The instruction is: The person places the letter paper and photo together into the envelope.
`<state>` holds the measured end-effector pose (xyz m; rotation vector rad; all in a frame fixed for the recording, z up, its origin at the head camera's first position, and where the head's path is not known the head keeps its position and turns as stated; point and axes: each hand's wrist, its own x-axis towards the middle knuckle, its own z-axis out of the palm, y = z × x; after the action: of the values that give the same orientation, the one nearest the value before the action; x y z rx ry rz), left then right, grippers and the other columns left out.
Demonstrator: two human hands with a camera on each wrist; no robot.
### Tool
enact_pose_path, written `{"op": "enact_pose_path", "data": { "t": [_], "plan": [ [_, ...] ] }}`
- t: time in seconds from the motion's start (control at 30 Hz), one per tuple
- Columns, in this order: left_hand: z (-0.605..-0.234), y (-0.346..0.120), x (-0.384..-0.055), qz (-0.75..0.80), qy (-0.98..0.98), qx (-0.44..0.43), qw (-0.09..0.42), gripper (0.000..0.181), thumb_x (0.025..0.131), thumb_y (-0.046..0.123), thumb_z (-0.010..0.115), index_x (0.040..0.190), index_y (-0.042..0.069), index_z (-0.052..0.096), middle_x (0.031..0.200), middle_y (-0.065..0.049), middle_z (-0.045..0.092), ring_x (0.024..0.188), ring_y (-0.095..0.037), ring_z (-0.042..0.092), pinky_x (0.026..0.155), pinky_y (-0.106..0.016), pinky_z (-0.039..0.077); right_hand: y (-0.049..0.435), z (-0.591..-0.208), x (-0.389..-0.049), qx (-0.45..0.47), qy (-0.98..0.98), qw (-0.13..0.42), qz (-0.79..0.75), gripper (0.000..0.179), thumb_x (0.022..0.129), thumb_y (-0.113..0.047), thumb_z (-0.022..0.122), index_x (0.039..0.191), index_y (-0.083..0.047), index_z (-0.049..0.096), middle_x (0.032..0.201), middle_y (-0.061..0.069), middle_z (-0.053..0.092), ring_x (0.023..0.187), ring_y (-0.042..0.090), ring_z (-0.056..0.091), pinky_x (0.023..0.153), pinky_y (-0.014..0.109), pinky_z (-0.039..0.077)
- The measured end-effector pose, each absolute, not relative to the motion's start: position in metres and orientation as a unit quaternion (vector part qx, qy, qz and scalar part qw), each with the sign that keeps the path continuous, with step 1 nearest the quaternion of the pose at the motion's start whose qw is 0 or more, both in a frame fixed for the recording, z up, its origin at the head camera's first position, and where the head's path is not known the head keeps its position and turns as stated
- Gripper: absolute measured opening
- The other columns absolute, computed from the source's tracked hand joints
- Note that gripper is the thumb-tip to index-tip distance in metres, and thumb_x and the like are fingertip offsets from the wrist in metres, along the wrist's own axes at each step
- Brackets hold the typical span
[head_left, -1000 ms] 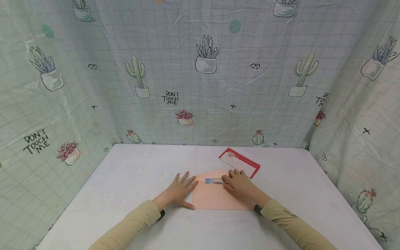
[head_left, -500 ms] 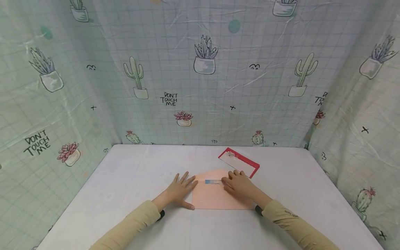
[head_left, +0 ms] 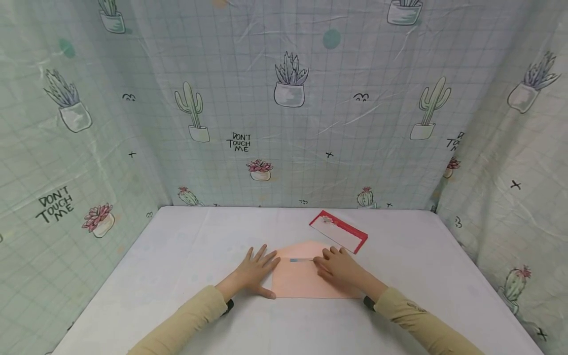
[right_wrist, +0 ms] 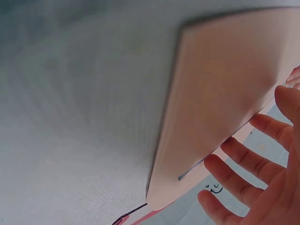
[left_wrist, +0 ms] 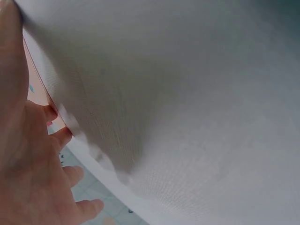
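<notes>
A peach envelope [head_left: 297, 283] lies on the white table with its flap [head_left: 303, 248] folded out toward the back. Only a thin bluish strip of a printed card [head_left: 295, 260] shows at the pocket's mouth; the rest of it is hidden inside. My left hand [head_left: 255, 271] is spread flat at the envelope's left edge, thumb and fingertips on that edge. My right hand [head_left: 340, 266] lies over the envelope's right part. In the right wrist view, several of its fingertips [right_wrist: 214, 161] press along the card's top edge, fingers loosely extended.
Behind the right hand, near the envelope's flap, lies a white card with a red border [head_left: 339, 231] and a flower print. The table [head_left: 186, 256] is backed by a curtain [head_left: 222, 113] printed with cacti, which also hangs at both sides.
The visible strip of the card has narrowed as it slid down into the envelope. My right hand has moved slightly toward me with it. The left hand stays in place.
</notes>
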<state>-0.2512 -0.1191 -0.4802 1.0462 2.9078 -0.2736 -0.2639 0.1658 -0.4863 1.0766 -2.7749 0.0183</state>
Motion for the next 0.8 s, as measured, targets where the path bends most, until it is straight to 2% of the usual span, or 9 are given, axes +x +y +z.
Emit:
{"op": "enact_pose_path", "data": {
  "t": [0.17, 0.43, 0.8],
  "plan": [
    [-0.4790, -0.1179, -0.2513, -0.093, 0.936, 0.338, 0.018, 0.098, 0.067, 0.074, 0.051, 0.140, 0.012, 0.028, 0.147, -0.008, 0.025, 0.136, -0.037, 0.016, 0.103, -0.060, 0.021, 0.1674, -0.4859, -0.2610, 0.376, -0.922, 0.093, 0.010, 0.032, 0.087, -0.035, 0.053, 0.112, -0.014, 0.055, 0.086, 0.003, 0.047, 0.081, 0.016, 0.038, 0.067, 0.031, 0.030],
    [-0.4793, -0.1182, -0.2511, -0.091, 0.939, 0.332, 0.019, 0.098, 0.066, 0.073, 0.053, 0.139, 0.012, 0.030, 0.147, -0.009, 0.026, 0.135, -0.039, 0.018, 0.102, -0.061, 0.022, 0.1648, -0.4847, -0.2602, 0.351, -0.934, 0.059, -0.009, 0.038, 0.086, -0.039, 0.054, 0.119, -0.020, 0.053, 0.095, 0.001, 0.051, 0.088, 0.015, 0.042, 0.072, 0.032, 0.033],
    [-0.4841, -0.1180, -0.2533, -0.108, 0.937, 0.332, 0.015, 0.099, 0.066, 0.075, 0.051, 0.140, 0.013, 0.028, 0.147, -0.007, 0.025, 0.136, -0.038, 0.018, 0.102, -0.060, 0.022, 0.1653, -0.4859, -0.2583, 0.353, -0.932, 0.078, -0.035, 0.040, 0.085, -0.041, 0.054, 0.119, -0.021, 0.053, 0.096, 0.000, 0.053, 0.088, 0.015, 0.044, 0.073, 0.033, 0.035]
  ]
}}
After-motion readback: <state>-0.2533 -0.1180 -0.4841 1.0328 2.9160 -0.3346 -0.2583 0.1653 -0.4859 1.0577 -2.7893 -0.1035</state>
